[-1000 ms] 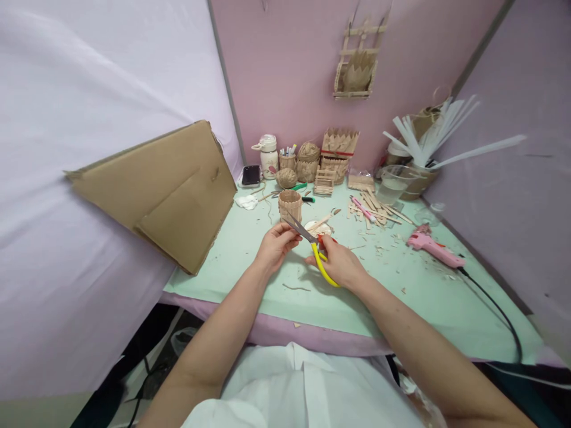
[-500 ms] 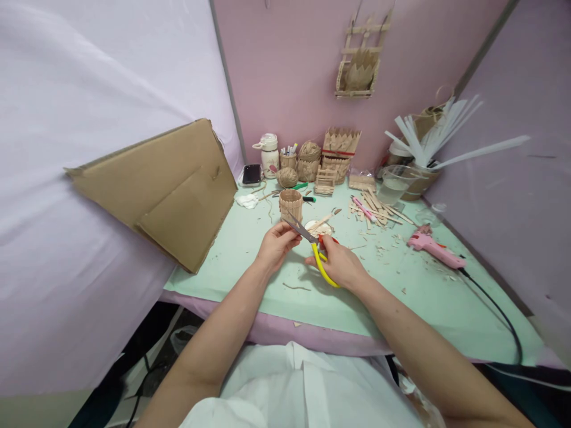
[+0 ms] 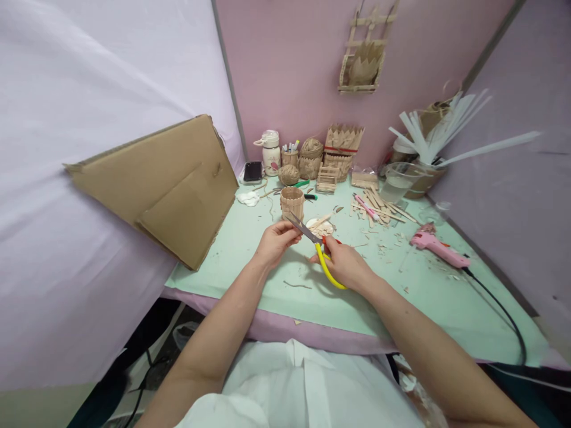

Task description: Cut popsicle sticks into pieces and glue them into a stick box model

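No legible text, brand, number or sign. On white bottle (image 3: 270, 157), beyond left fingers (image 3: 285, 227) and slightly to their left: small markings, too small to make out. On pink glue gun (image 3: 439, 248), well right of right fingers (image 3: 331, 242): nothing readable.
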A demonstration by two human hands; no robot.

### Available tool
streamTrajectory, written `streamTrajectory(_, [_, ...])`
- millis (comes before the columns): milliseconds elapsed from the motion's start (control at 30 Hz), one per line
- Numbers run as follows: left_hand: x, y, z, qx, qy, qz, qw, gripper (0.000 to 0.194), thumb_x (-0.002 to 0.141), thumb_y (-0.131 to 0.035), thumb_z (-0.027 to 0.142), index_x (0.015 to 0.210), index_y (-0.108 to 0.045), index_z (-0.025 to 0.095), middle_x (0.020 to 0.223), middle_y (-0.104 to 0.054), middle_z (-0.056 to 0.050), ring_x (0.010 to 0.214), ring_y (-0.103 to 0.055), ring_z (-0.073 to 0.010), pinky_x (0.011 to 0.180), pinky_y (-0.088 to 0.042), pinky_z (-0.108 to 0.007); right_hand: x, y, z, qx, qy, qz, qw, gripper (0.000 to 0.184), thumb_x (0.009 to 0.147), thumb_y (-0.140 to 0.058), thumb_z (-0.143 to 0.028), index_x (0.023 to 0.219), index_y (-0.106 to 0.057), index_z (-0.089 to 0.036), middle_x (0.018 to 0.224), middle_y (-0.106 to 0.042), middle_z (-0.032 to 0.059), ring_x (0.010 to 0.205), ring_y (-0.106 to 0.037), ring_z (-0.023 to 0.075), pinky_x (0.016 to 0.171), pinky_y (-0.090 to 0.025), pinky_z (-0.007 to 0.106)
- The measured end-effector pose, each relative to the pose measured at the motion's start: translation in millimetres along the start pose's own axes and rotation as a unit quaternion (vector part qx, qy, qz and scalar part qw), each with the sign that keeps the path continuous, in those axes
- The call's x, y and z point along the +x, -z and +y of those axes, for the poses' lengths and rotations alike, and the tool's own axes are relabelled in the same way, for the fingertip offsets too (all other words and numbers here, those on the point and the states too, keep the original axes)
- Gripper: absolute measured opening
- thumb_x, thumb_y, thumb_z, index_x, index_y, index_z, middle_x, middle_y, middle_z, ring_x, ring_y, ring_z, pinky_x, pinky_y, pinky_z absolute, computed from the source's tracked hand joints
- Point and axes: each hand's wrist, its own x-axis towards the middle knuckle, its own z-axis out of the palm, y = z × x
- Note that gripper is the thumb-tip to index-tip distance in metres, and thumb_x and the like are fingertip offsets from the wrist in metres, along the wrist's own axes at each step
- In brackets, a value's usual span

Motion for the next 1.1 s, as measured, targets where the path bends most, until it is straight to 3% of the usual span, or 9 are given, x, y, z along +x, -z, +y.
streamTrajectory(300, [1,9.5,8,0.068,-0.004,-0.03,0.997,0.01,0.061,-0.067,0.018,0.07,-0.068,0.015,0.067,-0.062,-0.001,0.061,-0.051,-0.0086,0.061,-0.039,-0.023,0,3,0,-0.006,0.012,-0.02,1.0,0.028,0.084,-0.044,-0.051,0.086,-0.045,-0.023,0.075,-0.063,0.0035,0.059,-0.053,0.0175,0.05,-0.023,0.025])
streamTrajectory(500, [1,9.3,8,0.114,-0.001,-0.043,0.993,0.014,0.059,-0.066,0.017,0.073,-0.068,0.014,0.062,-0.061,0.0,0.058,-0.049,-0.0093,0.059,-0.038,-0.024,0,4,1,-0.042,0.004,-0.025,0.999,0.038,0.078,-0.048,-0.057,0.093,-0.046,-0.023,0.083,-0.063,0.0048,0.066,-0.056,0.02,0.05,-0.022,0.025])
streamTrajectory(867, [0,15.8,10,0.154,0.018,-0.078,0.985,0.014,0.059,-0.067,0.019,0.072,-0.07,0.014,0.062,-0.06,-0.001,0.058,-0.048,-0.0096,0.059,-0.038,-0.023,-3,6,5,-0.024,0.032,-0.048,0.998,0.03,0.082,-0.044,-0.052,0.088,-0.05,-0.023,0.076,-0.063,0.0037,0.062,-0.054,0.0183,0.049,-0.025,0.024])
streamTrajectory(1100, [3,28.5,16,0.144,0.062,-0.045,0.987,0.012,0.058,-0.071,0.02,0.068,-0.068,0.014,0.06,-0.059,0.0,0.054,-0.047,-0.0083,0.055,-0.035,-0.023,3,5,15,0.011,0.037,-0.042,0.998,0.022,0.082,-0.048,-0.045,0.082,-0.047,-0.023,0.07,-0.062,0.0008,0.057,-0.051,0.0151,0.05,-0.024,0.024])
